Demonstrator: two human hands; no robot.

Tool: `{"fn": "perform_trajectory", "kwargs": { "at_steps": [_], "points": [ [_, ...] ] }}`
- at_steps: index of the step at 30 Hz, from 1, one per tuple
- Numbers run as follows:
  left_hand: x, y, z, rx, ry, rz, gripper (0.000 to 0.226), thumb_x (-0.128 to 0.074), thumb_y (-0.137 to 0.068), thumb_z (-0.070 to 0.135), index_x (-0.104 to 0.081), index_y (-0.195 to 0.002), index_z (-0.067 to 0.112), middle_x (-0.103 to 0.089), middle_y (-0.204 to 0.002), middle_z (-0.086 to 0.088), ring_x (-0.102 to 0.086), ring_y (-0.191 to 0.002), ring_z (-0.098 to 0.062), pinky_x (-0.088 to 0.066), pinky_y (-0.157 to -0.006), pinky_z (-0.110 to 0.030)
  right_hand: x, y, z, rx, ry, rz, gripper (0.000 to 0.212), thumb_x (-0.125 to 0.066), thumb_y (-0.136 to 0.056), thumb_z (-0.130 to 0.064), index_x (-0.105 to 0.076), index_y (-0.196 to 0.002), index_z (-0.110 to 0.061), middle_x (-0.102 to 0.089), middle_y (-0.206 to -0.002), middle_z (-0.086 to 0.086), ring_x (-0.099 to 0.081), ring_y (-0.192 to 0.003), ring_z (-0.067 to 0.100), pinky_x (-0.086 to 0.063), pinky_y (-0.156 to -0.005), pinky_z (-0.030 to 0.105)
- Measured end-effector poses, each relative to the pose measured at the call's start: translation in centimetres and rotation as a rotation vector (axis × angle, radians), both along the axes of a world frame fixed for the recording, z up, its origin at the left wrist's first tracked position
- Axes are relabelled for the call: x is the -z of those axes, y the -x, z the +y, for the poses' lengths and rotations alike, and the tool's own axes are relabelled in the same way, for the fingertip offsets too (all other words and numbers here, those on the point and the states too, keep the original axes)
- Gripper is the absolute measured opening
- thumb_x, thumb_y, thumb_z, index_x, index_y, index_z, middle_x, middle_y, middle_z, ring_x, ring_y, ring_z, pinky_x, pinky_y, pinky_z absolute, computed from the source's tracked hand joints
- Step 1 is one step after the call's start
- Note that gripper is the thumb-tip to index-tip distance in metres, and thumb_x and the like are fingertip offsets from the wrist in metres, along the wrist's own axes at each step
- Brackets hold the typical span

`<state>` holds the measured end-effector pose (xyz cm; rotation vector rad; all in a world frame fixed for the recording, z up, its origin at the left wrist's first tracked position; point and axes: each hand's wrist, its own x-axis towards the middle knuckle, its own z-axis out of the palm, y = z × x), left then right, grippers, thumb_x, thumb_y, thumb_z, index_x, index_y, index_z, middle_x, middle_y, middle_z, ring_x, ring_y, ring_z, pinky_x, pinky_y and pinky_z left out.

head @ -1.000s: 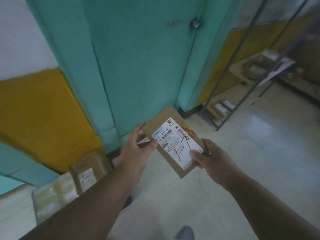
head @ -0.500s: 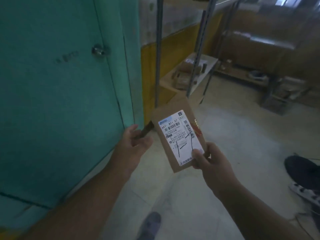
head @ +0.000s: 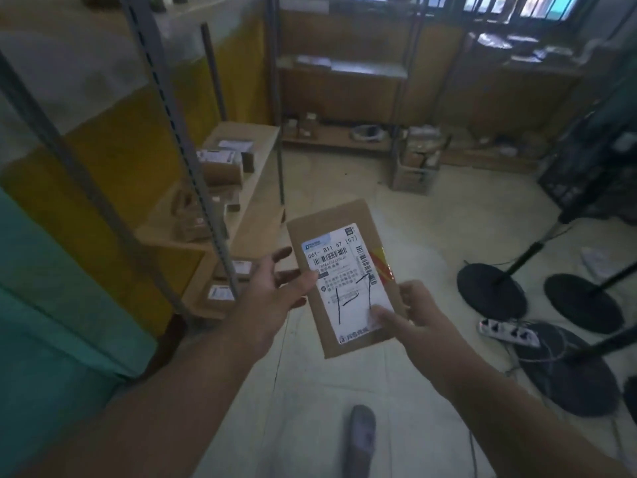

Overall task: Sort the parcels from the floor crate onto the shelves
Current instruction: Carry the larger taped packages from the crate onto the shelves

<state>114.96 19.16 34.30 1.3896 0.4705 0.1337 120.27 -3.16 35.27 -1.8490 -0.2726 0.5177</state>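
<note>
A flat brown cardboard parcel [head: 339,232] with a white shipping label marked "17" in pen is held upright in front of me. My right hand [head: 410,315] pinches its lower right corner, thumb on the label. My left hand [head: 272,291] is beside the parcel's left edge with fingers spread, touching it at most lightly. A metal shelf rack [head: 255,174] with wooden boards stands at the left and carries several boxed parcels [head: 220,165]. More shelves [head: 344,69] line the far wall.
A crate [head: 415,167] with parcels sits on the floor by the far shelves. Black round stand bases [head: 491,291] and a white power strip [head: 506,332] with cables lie on the floor at right. My shoe [head: 360,429] shows below. A teal door is at the left edge.
The view has swung right from the teal door to the shelves. My left hand has let go of the parcel and opened; my right hand still holds it.
</note>
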Motion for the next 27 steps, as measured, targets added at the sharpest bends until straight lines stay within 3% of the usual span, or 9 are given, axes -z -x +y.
{"fn": "perform_trajectory", "kwargs": {
  "at_steps": [2,4,6,8,13,19,22,27],
  "points": [
    [0.4,-5.1,-0.5,0.011,-0.011,0.004,0.074,-0.082,-0.072,0.041,-0.046,-0.136,0.029,-0.072,-0.117,-0.006,-0.07,-0.108,-0.025,-0.053,-0.098,-0.053,0.2,-5.6,-0.4,-0.052,-0.097,0.117,0.036,-0.07,-0.09,-0.034,-0.049,-0.119,-0.029,-0.073,-0.115,-0.006,-0.073,-0.099,0.016,-0.059,-0.082,0.033],
    [0.0,-9.9,-0.5,-0.004,-0.006,0.023,0.059,-0.075,-0.085,0.032,-0.046,-0.137,0.027,-0.072,-0.113,-0.005,-0.07,-0.106,-0.025,-0.052,-0.099,-0.054,0.1,-11.1,-0.5,-0.102,-0.108,0.134,0.05,-0.074,-0.088,-0.038,-0.046,-0.13,-0.037,-0.071,-0.121,-0.005,-0.073,-0.101,0.018,-0.058,-0.087,0.035],
    [-0.8,-14.3,0.1,-0.032,-0.028,0.031,0.063,-0.071,-0.084,0.04,-0.044,-0.139,0.027,-0.071,-0.114,-0.002,-0.068,-0.109,-0.022,-0.05,-0.101,-0.052,-0.3,-16.1,-0.1,-0.145,-0.099,0.112,0.058,-0.075,-0.084,-0.047,-0.044,-0.133,-0.047,-0.067,-0.124,-0.008,-0.071,-0.103,0.017,-0.056,-0.092,0.039],
    [-1.8,-18.5,1.1,-0.069,-0.073,0.044,0.072,-0.067,-0.078,0.051,-0.041,-0.142,0.029,-0.069,-0.119,0.002,-0.065,-0.112,-0.017,-0.051,-0.098,-0.046,-0.6,-21.0,0.6,-0.164,-0.108,0.109,0.052,-0.073,-0.088,-0.043,-0.046,-0.133,-0.05,-0.067,-0.124,-0.01,-0.071,-0.104,0.014,-0.056,-0.09,0.036],
    [-1.8,-27.8,5.3,-0.178,-0.2,0.085,0.055,-0.057,-0.094,0.049,-0.038,-0.143,0.032,-0.062,-0.127,0.008,-0.059,-0.115,-0.013,-0.05,-0.09,-0.032,-0.3,-32.2,5.5,-0.217,-0.146,0.099,0.049,-0.073,-0.087,-0.04,-0.052,-0.131,-0.044,-0.069,-0.122,-0.01,-0.069,-0.105,0.012,-0.056,-0.084,0.032],
    [-1.1,-40.3,12.3,-0.16,-0.253,0.098,0.056,-0.057,-0.091,0.054,-0.04,-0.141,0.032,-0.061,-0.128,0.008,-0.059,-0.119,-0.011,-0.047,-0.101,-0.039,0.4,-44.7,12.9,-0.222,-0.144,0.087,0.048,-0.071,-0.089,-0.036,-0.052,-0.134,-0.038,-0.071,-0.119,-0.007,-0.071,-0.103,0.014,-0.058,-0.082,0.032],
    [-1.7,-46.4,15.0,-0.159,-0.265,0.114,0.061,-0.057,-0.091,0.056,-0.039,-0.143,0.03,-0.061,-0.126,0.006,-0.059,-0.116,-0.012,-0.047,-0.103,-0.043,-0.4,-50.8,15.0,-0.217,-0.163,0.093,0.051,-0.074,-0.086,-0.039,-0.054,-0.133,-0.038,-0.071,-0.12,-0.002,-0.072,-0.104,0.021,-0.057,-0.088,0.041],
    [-2.1,-56.0,18.3,-0.191,-0.246,0.149,0.064,-0.057,-0.09,0.059,-0.039,-0.144,0.031,-0.061,-0.125,0.003,-0.059,-0.116,-0.016,-0.05,-0.1,-0.044,-1.0,-60.6,18.4,-0.221,-0.185,0.098,0.06,-0.076,-0.078,-0.042,-0.053,-0.134,-0.038,-0.072,-0.116,-0.003,-0.072,-0.102,0.02,-0.057,-0.083,0.035]
  ]
}}
